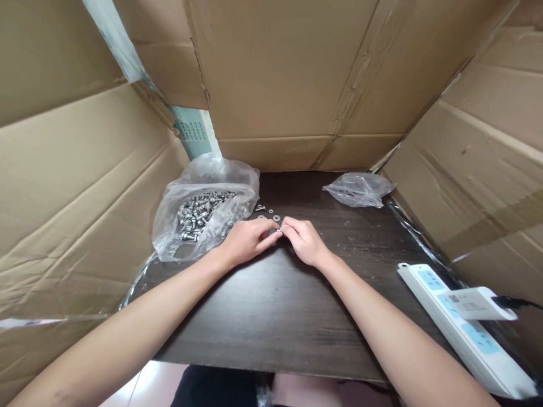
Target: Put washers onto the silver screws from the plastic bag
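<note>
A tiny metal piece (280, 229), too small to tell whether it is a screw or a washer, sits pinched between the fingertips of both hands just above the middle of the dark table (263, 316), a little toward its far edge. The left hand (248, 240) comes in from the left with thumb and forefinger closed on the piece, the other fingers curled under; the right hand (303, 240) meets it from the other side, its fingertips likewise pressed together on the same small part. Holding it from two sides like this looks like a way to steady something too small for one hand and to turn or fit one bit against another

Just beyond the fingertips, a few loose washers (269, 213) lie flat on the table, near enough to pick up without stretching. At the far left corner an open plastic bag (203, 220) slumps with its mouth toward the hands, a heap of screws (199, 213) showing inside. A second, crumpled bag (360, 189) lies near the far right corner, well apart from the work. A white power strip (462, 322) runs along the right edge. Cardboard walls (288, 73) stand round three sides, probably so small parts cannot roll off
</note>
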The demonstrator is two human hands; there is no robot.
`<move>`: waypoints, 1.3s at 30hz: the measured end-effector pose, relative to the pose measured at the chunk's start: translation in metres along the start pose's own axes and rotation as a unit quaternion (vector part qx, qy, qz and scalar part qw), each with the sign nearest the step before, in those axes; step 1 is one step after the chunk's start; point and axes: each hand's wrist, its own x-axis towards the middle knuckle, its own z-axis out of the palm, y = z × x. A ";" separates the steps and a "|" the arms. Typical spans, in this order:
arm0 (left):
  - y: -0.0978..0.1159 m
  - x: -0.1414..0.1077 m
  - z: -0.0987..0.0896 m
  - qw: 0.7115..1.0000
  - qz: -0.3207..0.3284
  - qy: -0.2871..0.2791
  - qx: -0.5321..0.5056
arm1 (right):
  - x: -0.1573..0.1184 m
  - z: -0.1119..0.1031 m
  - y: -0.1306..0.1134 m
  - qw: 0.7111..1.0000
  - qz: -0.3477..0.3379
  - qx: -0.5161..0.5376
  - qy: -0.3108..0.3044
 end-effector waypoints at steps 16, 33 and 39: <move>0.005 0.000 -0.003 1.000 -0.003 -0.015 -0.020 | -0.001 0.003 0.002 1.000 0.016 -0.001 0.001; 0.000 0.001 0.000 0.998 -0.019 0.020 -0.056 | 0.000 0.005 0.007 0.999 -0.022 0.007 0.027; 0.001 0.002 0.000 0.997 -0.007 0.050 -0.054 | -0.002 0.004 0.006 0.995 -0.068 -0.022 0.067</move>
